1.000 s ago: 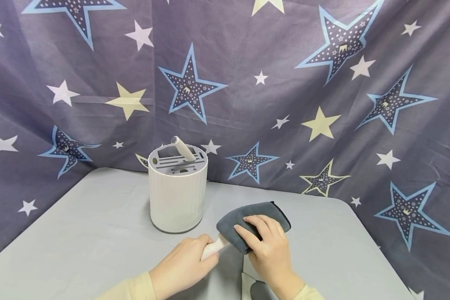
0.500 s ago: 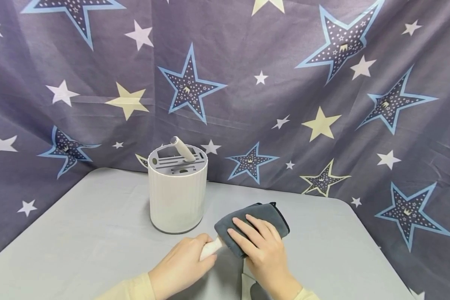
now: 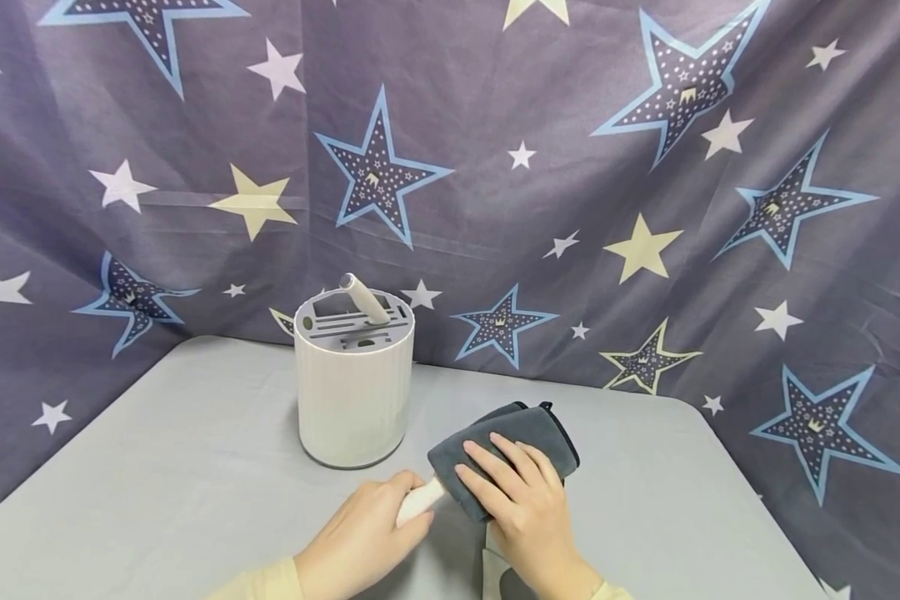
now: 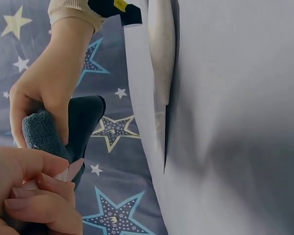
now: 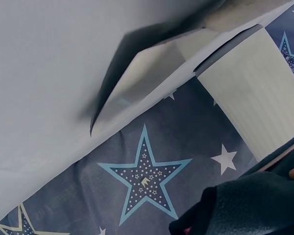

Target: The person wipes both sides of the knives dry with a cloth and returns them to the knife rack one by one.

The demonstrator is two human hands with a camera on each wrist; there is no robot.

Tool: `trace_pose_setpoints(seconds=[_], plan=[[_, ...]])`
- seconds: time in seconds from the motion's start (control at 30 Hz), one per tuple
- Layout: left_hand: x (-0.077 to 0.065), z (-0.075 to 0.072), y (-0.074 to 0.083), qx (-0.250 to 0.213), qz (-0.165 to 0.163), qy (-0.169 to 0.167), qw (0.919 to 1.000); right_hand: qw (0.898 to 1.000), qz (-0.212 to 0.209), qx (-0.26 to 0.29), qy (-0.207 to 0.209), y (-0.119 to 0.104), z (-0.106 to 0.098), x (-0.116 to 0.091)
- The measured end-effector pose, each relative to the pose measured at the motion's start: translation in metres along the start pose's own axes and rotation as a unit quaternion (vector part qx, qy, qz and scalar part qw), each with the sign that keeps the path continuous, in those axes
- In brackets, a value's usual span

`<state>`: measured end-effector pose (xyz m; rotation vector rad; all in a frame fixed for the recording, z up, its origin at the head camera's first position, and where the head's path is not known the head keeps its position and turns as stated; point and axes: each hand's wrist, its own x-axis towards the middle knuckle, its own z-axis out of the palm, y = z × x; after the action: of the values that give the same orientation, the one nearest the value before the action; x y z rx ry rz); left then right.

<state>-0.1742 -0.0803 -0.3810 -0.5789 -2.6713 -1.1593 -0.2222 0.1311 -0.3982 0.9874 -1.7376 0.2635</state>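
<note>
My left hand (image 3: 363,533) grips the white handle (image 3: 420,500) of a knife, held above the table. Over its blade lies a folded dark grey-blue cloth (image 3: 506,454), which my right hand (image 3: 532,512) holds from above with the fingers spread across it. In the left wrist view, a pinkish sliver of blade (image 4: 76,169) shows between the cloth and my left fingers; the rest is hidden. Below my right hand, a second knife (image 3: 497,567) lies on the table, its pale handle (image 4: 161,54) and pointed blade (image 4: 160,132) clearer in the left wrist view.
A white ribbed knife block (image 3: 354,400) with a grey slotted top stands at the back left of the grey table (image 3: 195,467). One white handle (image 3: 365,300) leans out of its top. A star-patterned curtain (image 3: 480,208) hangs behind the table.
My right hand and the cloth have moved a little left along the blade, toward the handle, and the fingers have spread further over the cloth. My left hand has barely moved.
</note>
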Motion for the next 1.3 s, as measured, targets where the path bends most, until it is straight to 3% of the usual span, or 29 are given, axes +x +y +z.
trace_pose_setpoints(seconds=[0.63,1.0,1.3], plan=[[-0.007,0.005,0.000,-0.021,0.034,0.029,0.9988,0.998,0.026,-0.031,0.040,0.007,0.002,0.003],[-0.013,0.007,-0.001,-0.039,0.039,0.034,0.9979,0.997,0.059,-0.031,0.024,0.014,-0.002,0.000],[-0.015,0.007,0.002,-0.034,0.045,0.063,0.9964,0.996,0.057,-0.051,0.042,0.021,-0.003,0.004]])
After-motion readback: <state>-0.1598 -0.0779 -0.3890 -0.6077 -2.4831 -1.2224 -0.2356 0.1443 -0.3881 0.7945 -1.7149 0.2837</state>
